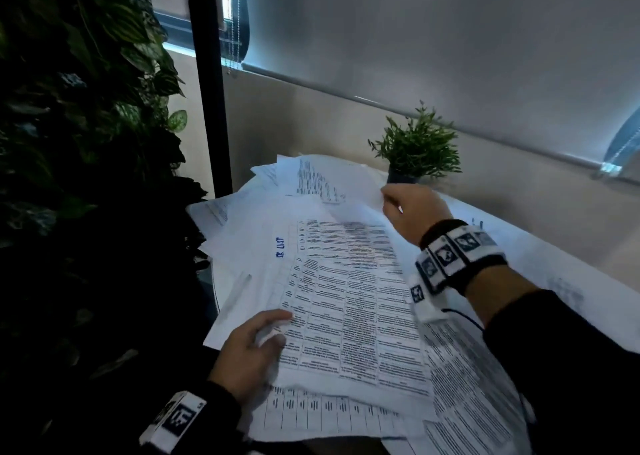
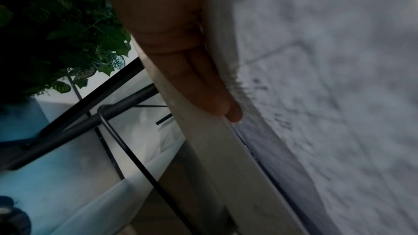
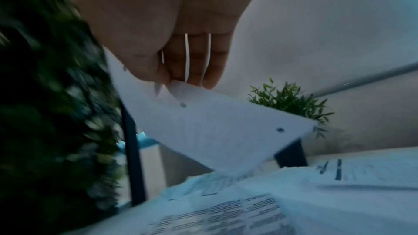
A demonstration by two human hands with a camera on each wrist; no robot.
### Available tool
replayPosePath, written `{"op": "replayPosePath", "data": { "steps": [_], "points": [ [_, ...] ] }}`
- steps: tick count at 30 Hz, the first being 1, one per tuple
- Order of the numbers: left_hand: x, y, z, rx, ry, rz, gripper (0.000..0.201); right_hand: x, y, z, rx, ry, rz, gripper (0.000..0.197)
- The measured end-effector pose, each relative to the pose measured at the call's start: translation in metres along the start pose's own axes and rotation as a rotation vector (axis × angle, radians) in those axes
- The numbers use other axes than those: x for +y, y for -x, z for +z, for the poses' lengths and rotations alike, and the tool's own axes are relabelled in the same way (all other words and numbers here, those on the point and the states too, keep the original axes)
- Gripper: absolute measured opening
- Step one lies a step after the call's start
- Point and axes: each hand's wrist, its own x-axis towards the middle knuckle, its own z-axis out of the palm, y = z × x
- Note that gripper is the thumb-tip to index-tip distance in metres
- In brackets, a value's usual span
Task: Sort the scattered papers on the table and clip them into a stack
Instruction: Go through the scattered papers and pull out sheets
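Note:
Printed white papers (image 1: 346,302) lie overlapping across the table, several with tables of text. My left hand (image 1: 249,347) grips the near left edge of the top table sheet, thumb on top; in the left wrist view its fingers (image 2: 203,85) lie under the paper (image 2: 328,96). My right hand (image 1: 412,208) is raised at the far side and pinches the corner of a sheet (image 1: 325,180) that lifts off the pile. The right wrist view shows that hand (image 3: 181,74) pinching the punched white sheet (image 3: 214,128). No clip is visible.
A small potted plant (image 1: 415,149) stands at the back of the table, just behind my right hand. A black post (image 1: 211,83) and dark foliage (image 1: 86,108) fill the left side. A roller blind (image 1: 450,38) covers the window behind.

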Motion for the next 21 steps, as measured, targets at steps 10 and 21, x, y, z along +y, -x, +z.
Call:
{"op": "replayPosePath", "data": {
  "steps": [10, 21],
  "points": [
    [0.02, -0.002, 0.002, 0.006, 0.251, -0.278, 0.064, 0.025, 0.162, -0.002, -0.567, 0.17, -0.479, 0.024],
    [0.018, 0.01, 0.002, -0.027, -0.084, 0.167, 0.032, 0.011, 0.093, 0.009, -0.546, -0.143, 0.335, 0.073]
  ]
}}
